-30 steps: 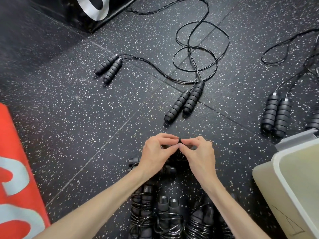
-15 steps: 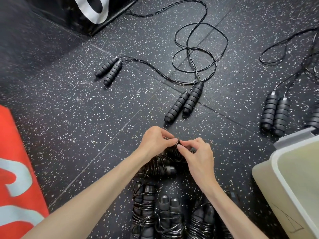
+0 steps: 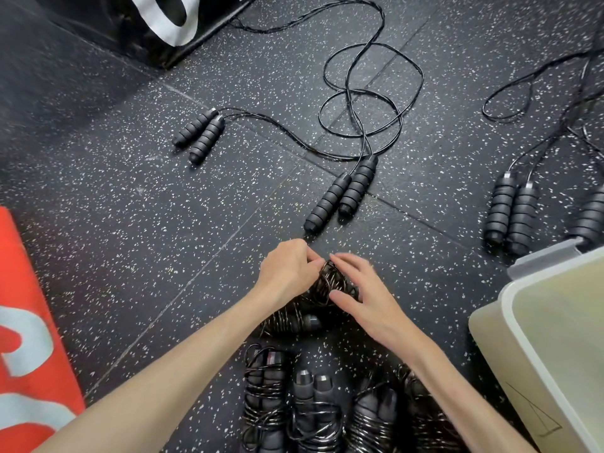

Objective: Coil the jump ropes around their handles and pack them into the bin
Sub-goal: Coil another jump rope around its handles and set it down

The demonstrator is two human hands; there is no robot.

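Red mat point(image 3: 23, 322): lying at the far left edge of the speckled rubber floor point(image 3: 130, 240), carrying pale lettering.
Black box point(image 3: 157, 24): standing at the top left, white marking on its face.
Uncoiled rope, far left pair point(image 3: 201, 135): two ribbed handles lying side by side, cord trailing right into loose loops.
Uncoiled rope, centre pair point(image 3: 343, 197): handles lying together just beyond the hands, cord joining the same tangle of loops.
Left hand point(image 3: 287, 269): fingers curling onto the top of the coiled rope bundle point(image 3: 304, 308), pinching its cord.
Coiled rope bundle: sitting on the floor between both hands, cord wound round its handles, one handle end showing at the lower side.
Right hand point(image 3: 362, 295): fingers lying fairly straight, thumb pressing against the bundle's right side.
Finished coils point(image 3: 313, 410): lying in a row on the floor nearest the camera, below the forearms.
Uncoiled rope, right pair point(image 3: 513, 214): handles lying beside the bin, cord running up and right.
Bin point(image 3: 510, 322): standing at the right edge, pale plastic; what it is holding cannot be told.
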